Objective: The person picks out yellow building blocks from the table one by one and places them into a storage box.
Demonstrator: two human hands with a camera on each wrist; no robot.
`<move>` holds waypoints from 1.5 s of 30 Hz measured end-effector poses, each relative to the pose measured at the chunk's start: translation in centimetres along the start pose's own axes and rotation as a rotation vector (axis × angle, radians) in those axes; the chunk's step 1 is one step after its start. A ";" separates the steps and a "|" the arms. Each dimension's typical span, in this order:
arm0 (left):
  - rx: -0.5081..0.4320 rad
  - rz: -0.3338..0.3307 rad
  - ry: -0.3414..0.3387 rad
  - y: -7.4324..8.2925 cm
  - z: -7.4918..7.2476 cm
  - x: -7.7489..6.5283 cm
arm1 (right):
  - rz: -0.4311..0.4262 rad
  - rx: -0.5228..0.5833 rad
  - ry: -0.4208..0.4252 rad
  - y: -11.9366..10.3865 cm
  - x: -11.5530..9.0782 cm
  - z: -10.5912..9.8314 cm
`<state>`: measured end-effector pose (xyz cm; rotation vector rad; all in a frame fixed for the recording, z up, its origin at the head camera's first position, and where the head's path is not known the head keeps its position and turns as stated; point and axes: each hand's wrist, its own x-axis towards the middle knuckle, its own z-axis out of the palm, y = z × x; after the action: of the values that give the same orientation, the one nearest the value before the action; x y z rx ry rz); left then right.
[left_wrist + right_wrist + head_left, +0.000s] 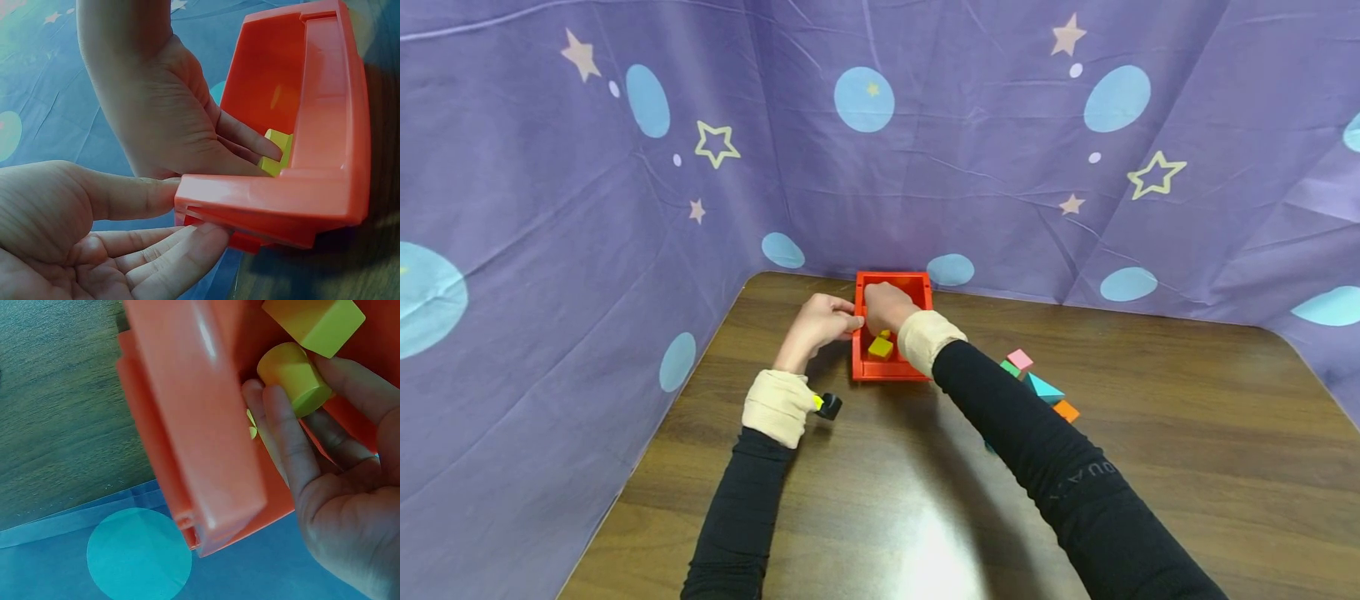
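Observation:
A red plastic box (891, 375) stands on the table by the back curtain. At its left side my left hand (820, 323) pinches the rim, thumb above and fingers beneath, as the left wrist view shows. My right hand (889, 307) reaches down inside the box. Its thumb and fingers pinch a yellow cylinder block (294, 378) in the right wrist view. Beside the cylinder lies a yellow angular block (328, 328). From the head view a yellow block (880, 348) shows near the front of the box, while the right fingertips are hidden.
To the right, partly behind my right sleeve, lie a pink block (1020, 359), a green block (1011, 368), a teal triangular block (1043, 389) and an orange block (1066, 411). A purple patterned curtain (1000, 208) borders the wooden table (1187, 417) at back and left.

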<state>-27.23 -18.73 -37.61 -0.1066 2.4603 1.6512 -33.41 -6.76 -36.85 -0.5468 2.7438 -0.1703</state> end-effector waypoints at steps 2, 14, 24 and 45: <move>0.001 -0.001 0.001 0.0 0.0 0.0 | 0.001 -0.005 -0.003 -0.1 0.1 0.0; -0.011 0.016 0.008 0.2 0.0 -0.3 | -0.012 -0.021 0.063 -0.2 -0.4 0.4; -0.021 0.014 0.005 0.2 0.0 -0.1 | -0.003 -0.009 0.025 -0.2 0.0 0.5; -0.029 0.009 0.002 0.0 0.0 -0.1 | 0.011 -0.005 0.002 -0.3 0.0 0.3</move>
<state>-27.14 -18.74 -37.54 -0.1015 2.4414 1.6918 -33.16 -7.01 -37.08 -0.5331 2.7495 -0.1614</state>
